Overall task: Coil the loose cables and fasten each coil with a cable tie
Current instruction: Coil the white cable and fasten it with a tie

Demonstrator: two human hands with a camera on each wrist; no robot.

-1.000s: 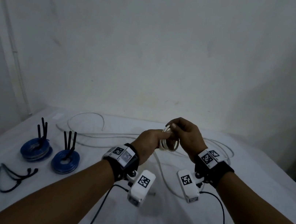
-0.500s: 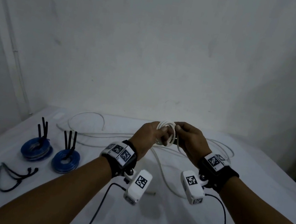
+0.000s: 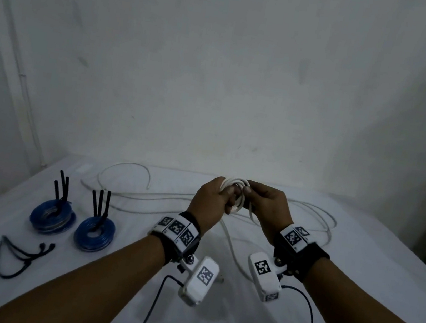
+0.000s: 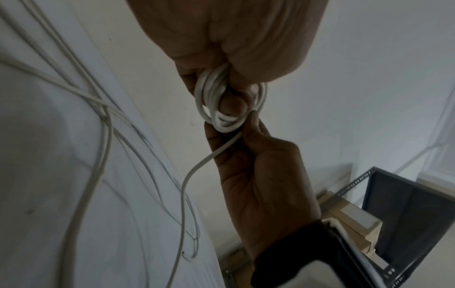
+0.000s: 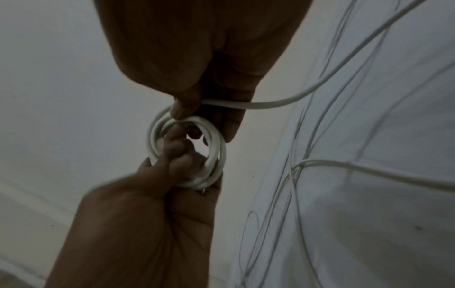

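Two bare forearms reach out over a table draped in a white cloth, each wrist strapped with a black band carrying printed square markers and a small white camera block. Near the table's left edge lies a loose bunch of thin black cable ties, flat on the cloth, probably set there within easy reach. Just beyond them sit two finished coils of glossy blue cable, each a flat ring with stiff black tie tails standing straight up from its centre.

Above the middle of the table, the hands meet in the air. The left hand has its fingers curled tightly round a small ring of several turns of smooth, round white cable, clamping the turns so they cannot spring apart. The right hand pinches the free run of the same cable between thumb and fingers, right against the ring, seemingly guiding the next turn on. From that pinch the cable drops in a slack curve to the cloth.

Farther off, towards the table's far edge, the rest of the white cable sprawls in long, crossing loops from the left side to the right. A plain pale wall rises behind. The white coil looks barely started, and untied.
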